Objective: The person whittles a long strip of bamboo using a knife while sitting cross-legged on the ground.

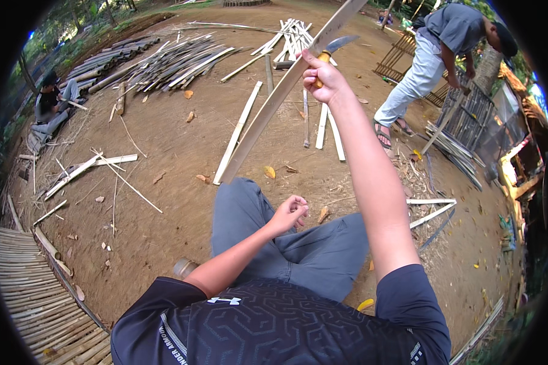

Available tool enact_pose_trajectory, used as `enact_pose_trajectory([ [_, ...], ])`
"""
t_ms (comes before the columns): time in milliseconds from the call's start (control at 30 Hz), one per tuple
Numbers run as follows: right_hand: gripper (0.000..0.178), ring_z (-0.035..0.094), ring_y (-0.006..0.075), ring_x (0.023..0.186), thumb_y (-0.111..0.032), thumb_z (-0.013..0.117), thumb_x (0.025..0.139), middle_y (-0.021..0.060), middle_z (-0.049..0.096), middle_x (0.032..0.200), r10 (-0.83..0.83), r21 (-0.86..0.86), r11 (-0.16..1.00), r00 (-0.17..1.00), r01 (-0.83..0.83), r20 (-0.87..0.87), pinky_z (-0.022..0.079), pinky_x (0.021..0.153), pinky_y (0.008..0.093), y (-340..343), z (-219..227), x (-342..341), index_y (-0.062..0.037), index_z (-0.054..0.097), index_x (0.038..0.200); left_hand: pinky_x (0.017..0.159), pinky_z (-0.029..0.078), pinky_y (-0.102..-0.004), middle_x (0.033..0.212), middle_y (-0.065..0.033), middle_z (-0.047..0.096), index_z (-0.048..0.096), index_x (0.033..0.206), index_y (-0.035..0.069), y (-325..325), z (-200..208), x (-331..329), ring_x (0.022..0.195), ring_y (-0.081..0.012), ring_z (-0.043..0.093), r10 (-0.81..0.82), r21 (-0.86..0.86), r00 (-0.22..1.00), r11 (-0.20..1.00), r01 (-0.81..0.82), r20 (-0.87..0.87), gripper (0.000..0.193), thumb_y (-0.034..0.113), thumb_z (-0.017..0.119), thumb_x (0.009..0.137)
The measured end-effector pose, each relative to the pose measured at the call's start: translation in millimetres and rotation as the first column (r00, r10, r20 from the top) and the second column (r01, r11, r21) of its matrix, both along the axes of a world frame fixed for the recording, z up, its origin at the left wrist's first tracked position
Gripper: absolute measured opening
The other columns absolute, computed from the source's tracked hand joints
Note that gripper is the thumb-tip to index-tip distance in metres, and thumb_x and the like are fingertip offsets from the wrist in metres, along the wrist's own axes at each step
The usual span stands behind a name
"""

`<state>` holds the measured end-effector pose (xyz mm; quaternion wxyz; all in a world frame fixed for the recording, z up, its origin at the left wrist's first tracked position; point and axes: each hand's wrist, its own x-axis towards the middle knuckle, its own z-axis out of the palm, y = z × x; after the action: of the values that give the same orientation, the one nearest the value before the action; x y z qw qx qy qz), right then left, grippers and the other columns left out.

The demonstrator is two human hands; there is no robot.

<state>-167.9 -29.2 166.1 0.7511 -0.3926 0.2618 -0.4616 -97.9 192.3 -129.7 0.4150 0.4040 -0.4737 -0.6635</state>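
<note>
Left hand (291, 214), centre: half-open, nothing visible in it. Right hand (326, 80), 1 o'clock: grips hooked knife (324, 58), slat (265, 117) pinched alongside; sharing one grip, slat could twist, bare blade slip.

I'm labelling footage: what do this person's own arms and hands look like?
Neither the left hand nor right hand wears a glove, and no watch shows. Short navy sleeves leave the forearms bare. Pale trim shows near the left sleeve.
</note>
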Motion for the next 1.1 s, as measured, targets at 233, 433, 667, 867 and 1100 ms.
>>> enact_pose_trajectory([
  [233,0.019,0.038,0.0016,0.047,-0.021,0.069,0.089,-0.0062,0.046,0.064,-0.104,0.202,0.975,0.994,0.097,0.025,0.031,0.039,0.0153,-17,-83,13,-0.0061,0.056,0.092,0.048,0.044,-0.0213,0.082,-0.004,0.061,0.05,0.11,0.007,2,-1,67,0.06,-0.0094,0.06,0.308,-0.068,0.951,0.949,-0.309,-0.017,0.022,0.02,0.058,0.095],
  [433,0.022,0.036,-0.0021,0.046,-0.021,0.066,0.091,-0.009,0.046,0.066,-0.163,0.485,0.863,0.987,0.139,0.007,0.031,0.037,0.0122,-8,-183,5,-0.0061,0.064,0.107,0.05,0.047,-0.021,0.089,-0.0065,0.06,0.042,0.122,0.007,25,0,96,0.061,-0.0109,0.061,0.47,-0.087,0.882,0.881,-0.465,0.044,0.04,0.014,0.066,0.091],
  [667,0.01,0.038,0.0003,0.046,-0.019,0.067,0.091,-0.008,0.045,0.062,-0.238,0.623,0.756,0.971,0.2,-0.024,0.032,0.038,0.0146,26,-257,15,-0.0109,0.061,0.093,0.052,0.051,-0.0219,0.112,-0.0134,0.054,0.031,0.137,0.006,15,8,99,0.071,-0.0144,0.064,0.516,-0.221,0.845,0.848,-0.482,0.139,0.061,0.013,0.068,0.089],
  [867,0.023,0.039,0.0014,0.047,-0.022,0.072,0.087,-0.0075,0.041,0.06,-0.266,0.675,0.705,0.963,0.22,-0.036,0.032,0.039,0.0145,44,-289,3,-0.0129,0.051,0.083,0.052,0.049,-0.0223,0.12,-0.0114,0.051,0.042,0.129,0.004,-23,50,88,0.091,-0.013,0.059,0.581,-0.319,0.811,0.757,-0.57,-0.069,0.043,0.03,0.053,0.096],
  [1100,0.032,0.039,0.0025,0.049,-0.03,0.074,0.085,-0.0004,0.054,0.077,-0.165,0.587,0.789,0.983,0.181,-0.081,0.033,0.04,0.0169,67,-298,-36,-0.0107,0.051,0.095,0.087,0.042,-0.0296,0.088,-0.0058,0.059,0.058,0.091,0.002,-64,75,66,0.091,-0.0138,0.056,0.702,-0.53,0.693,0.529,-0.663,-0.167,0.027,0.022,0.043,0.101],
])
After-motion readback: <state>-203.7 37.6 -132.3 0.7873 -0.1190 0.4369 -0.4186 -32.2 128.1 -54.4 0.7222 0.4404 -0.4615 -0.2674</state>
